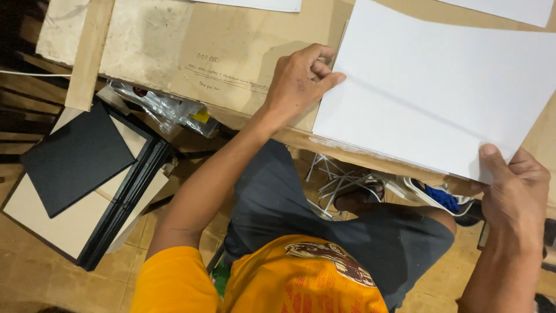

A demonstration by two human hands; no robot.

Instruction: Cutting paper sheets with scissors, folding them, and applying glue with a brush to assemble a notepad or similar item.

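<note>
A large white sheet of card or paper lies tilted over the edge of a brown work table. My left hand pinches the sheet's left edge, thumb on top, fingers curled at the border. My right hand grips the sheet's lower right corner, thumb pressed on its top face. The sheet has a faint crease line across it.
More white sheets lie at the table's far edge. A crumpled clear plastic bag hangs at the table's front. Left on the tiled floor stands a stack of black-edged boards. Thin white strips and a sandal lie under the table.
</note>
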